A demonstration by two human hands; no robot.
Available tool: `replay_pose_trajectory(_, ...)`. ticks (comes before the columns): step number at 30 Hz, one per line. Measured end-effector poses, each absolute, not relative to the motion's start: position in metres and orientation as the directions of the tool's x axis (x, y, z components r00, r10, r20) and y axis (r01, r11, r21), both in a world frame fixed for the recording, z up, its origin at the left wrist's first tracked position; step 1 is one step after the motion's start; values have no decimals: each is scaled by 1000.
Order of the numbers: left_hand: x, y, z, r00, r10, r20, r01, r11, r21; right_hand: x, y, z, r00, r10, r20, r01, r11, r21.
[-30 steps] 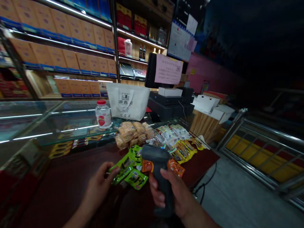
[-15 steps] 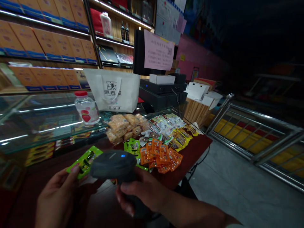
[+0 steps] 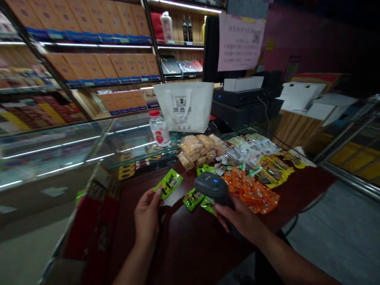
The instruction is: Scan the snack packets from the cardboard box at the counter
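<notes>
My left hand (image 3: 148,209) pinches a green snack packet (image 3: 170,183) by its near edge, above the dark red tabletop (image 3: 178,245). In my right hand (image 3: 237,215) is a dark grey barcode scanner (image 3: 211,185), a blue light glowing on its top. My fingers wrap round its handle, and its head points toward the left. Loose green packets (image 3: 193,198) lie under and beside the scanner, partly hidden by it. Orange snack packets (image 3: 252,190) sit in a pile just right of the scanner.
Behind lie a clear bag of pale brown snacks (image 3: 197,150), silvery packets (image 3: 252,146) and yellow packets (image 3: 274,170). A red-capped bottle (image 3: 159,128) and a white carrier bag (image 3: 185,109) stand on the glass counter (image 3: 130,136). A monitor (image 3: 211,49) stands at the back.
The view has swung left, so the counter things sit further right. My two hands are further apart; the scanner has drawn away from the held green packet, uncovering loose green packets between.
</notes>
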State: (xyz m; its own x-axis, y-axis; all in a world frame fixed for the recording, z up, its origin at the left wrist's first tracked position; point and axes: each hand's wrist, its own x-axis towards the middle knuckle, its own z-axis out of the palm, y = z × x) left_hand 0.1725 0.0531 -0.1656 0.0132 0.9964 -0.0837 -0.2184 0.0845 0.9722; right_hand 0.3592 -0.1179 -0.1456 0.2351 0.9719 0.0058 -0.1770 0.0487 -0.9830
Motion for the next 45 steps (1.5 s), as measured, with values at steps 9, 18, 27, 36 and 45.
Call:
replay_pose_trajectory(9, 165, 55, -178, 92, 990, 107, -117, -96, 988, 346, -124, -143, 203, 979, 12, 264, -43, -964)
replay_pose_trajectory(18, 165, 51, -174, 111, 979, 170, -90, -161, 983, 338, -124, -138, 231, 973, -4, 257, -65, -964)
replay_pose_trajectory(27, 164, 50, -175, 125, 977, 172, -105, -159, 982, 337, -126, -141, 273, 962, 10, 223, -53, -973)
replay_pose_trajectory(36, 155, 29, -138, -10, 921, 390, 26, -390, 920, 335, -142, -144, 356, 932, -64, 222, -151, -963)
replay_pose_trajectory(45, 39, 18, 17, -322, 744, 585, 237, -535, 811, 363, -153, -161, 349, 929, -125, 193, -201, -960)
